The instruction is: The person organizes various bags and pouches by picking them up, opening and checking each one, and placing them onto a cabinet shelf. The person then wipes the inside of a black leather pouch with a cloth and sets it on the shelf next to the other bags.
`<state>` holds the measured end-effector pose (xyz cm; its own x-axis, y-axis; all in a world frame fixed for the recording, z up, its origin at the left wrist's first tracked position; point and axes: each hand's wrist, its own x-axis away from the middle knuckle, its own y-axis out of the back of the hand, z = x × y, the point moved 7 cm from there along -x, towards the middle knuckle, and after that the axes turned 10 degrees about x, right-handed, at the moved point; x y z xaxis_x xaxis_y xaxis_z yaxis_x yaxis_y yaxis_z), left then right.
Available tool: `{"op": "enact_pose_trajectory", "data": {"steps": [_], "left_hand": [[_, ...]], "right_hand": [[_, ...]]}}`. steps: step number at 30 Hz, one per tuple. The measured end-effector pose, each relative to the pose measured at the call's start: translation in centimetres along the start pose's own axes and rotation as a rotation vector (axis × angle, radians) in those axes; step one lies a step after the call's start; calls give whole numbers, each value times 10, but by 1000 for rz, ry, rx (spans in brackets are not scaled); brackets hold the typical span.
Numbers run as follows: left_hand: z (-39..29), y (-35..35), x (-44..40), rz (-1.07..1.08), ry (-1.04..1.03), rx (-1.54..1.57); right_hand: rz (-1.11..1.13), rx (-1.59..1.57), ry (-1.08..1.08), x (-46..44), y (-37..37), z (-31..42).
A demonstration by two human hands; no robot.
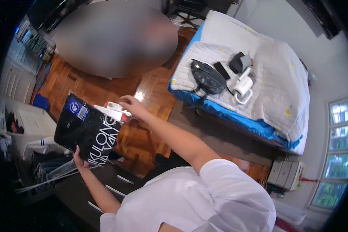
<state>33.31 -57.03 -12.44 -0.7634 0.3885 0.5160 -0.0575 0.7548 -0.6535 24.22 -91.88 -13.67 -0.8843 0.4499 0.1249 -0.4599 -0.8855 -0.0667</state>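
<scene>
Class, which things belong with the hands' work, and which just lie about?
At the hands: black plastic package with white lettering, left hand; red and white item, right hand.

Lying about, on white quilted bedcover: black bag; black rectangular object; white plastic device.

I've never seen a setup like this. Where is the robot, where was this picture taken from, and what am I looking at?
There is no robot here: these are a person's own bare hands. The single picture comes from a camera worn on the head, looking forward and down. The left hand holds a black package with white lettering. The right hand is at its far edge, by something white and red; whether it grips anything is unclear. On the bed lie a dark bag, a flat black object and a white device.
</scene>
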Motion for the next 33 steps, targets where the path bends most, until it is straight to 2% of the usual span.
{"op": "enact_pose_trajectory", "data": {"steps": [1,3,4,5,6,7,8,9,10,11,13,14,15,16,17,18,19,20,21,22,23,25,27,29,31,33], "left_hand": [[-6,44,-29,-71,-69,-86],[-16,130,-83,-233,-188,-269],[-14,138,-83,-324,-204,-324],[-11,146,-83,-416,-214,-377],[-11,150,-84,-504,-232,-426],[-16,148,-86,-490,-355,-507],[-20,147,-89,-475,-480,-584],[-22,141,-88,-464,-604,-661],[-31,138,-57,-1134,-567,-1029],[-35,113,-38,-1189,-651,-1108],[-35,63,-7,-1299,-823,-1263],[-34,49,-4,-1230,-1039,-1396],[-24,32,-1,-1157,-1122,-1431],[-9,5,7,-1081,-1203,-1467],[14,-29,15,-1003,-1282,-1502],[58,-77,14,-823,-1183,-1386],[75,-72,-11,-557,-1203,-1215],[113,-106,-13,-550,-1175,-1135],[149,-138,-24,-429,-1061,-1052],[186,-138,-55,-310,-844,-899],[226,-212,-42,-179,-767,-1022],[323,-213,-96,31,-166,-702],[409,-250,-97,77,260,-550],[480,-265,-107,170,449,-502],[526,-280,-110,199,597,-385],[513,-335,-84,232,539,-4]], "right_hand": [[-33,70,-58,17,31,0],[-168,-82,-225,34,92,-63],[-252,-2,-383,51,131,-79],[-405,-201,-405,65,165,-106],[-504,-215,-436,83,199,-116],[-550,-179,-409,88,237,-143],[-741,-78,-394,102,272,-149],[-967,178,-388,110,320,-187],[-1035,57,-478,125,350,-196],[-1096,-65,-569,137,374,-205],[-1265,-108,-573,162,390,-133],[-1331,-9,-620,161,419,-152],[-1393,95,-666,158,448,-169],[-1363,118,-627,153,465,-166],[-1458,155,-527,142,483,-186],[-1342,68,-592,126,500,-201],[-1243,-18,-646,121,501,-207],[-1154,-78,-658,117,501,-205],[-1060,-130,-666,115,496,-185],[-960,-176,-674,108,489,-170],[-961,-168,-561,100,490,-159],[-956,-155,-345,91,490,-138],[-870,-70,-253,78,484,-108],[-763,8,-160,59,474,-72],[-619,-77,-79,46,447,-23],[-458,-115,-46,43,418,27]]}}
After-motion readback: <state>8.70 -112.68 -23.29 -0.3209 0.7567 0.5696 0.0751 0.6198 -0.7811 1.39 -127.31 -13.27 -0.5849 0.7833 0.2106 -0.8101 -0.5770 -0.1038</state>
